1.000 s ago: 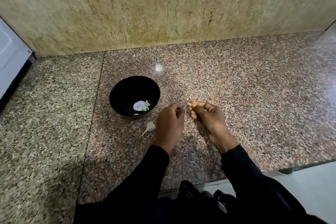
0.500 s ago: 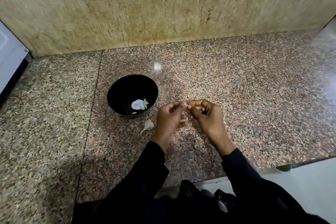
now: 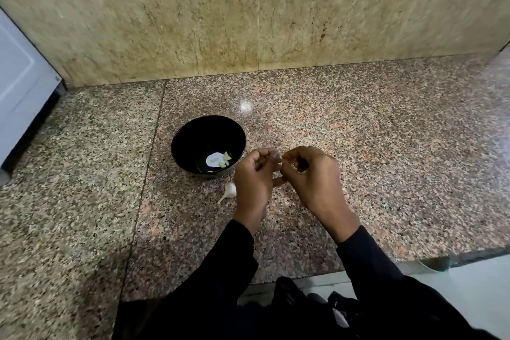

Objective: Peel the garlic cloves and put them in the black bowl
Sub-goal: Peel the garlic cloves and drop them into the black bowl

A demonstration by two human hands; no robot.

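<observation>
Hands: the left hand (image 3: 255,176) and right hand (image 3: 309,174) are meeting fingertip to fingertip just right of the black bowl (image 3: 208,145), fingers curled and pinching something tiny between them. It is probably the clove being peeled, but it is hidden by the fingers.

Task's things: a few pale peeled cloves (image 3: 224,159) are lying in the bowl's bottom; one unpeeled clove (image 3: 229,191) with a papery tail is sitting on the counter just below the bowl, beside the left wrist.

Risk, slip: I'm judging the pinched piece could be popping free as the skin gives, skittering across the polished granite counter (image 3: 386,146) instead of landing in the bowl.

Risk, nudge: the left hand is working right next to the bowl's rim and the loose clove; a jerk could be knocking either.

Around: a white appliance (image 3: 19,91) is standing well left of the bowl, a marble wall (image 3: 165,22) behind it.

In the way: nothing is lying between hands and bowl.
</observation>
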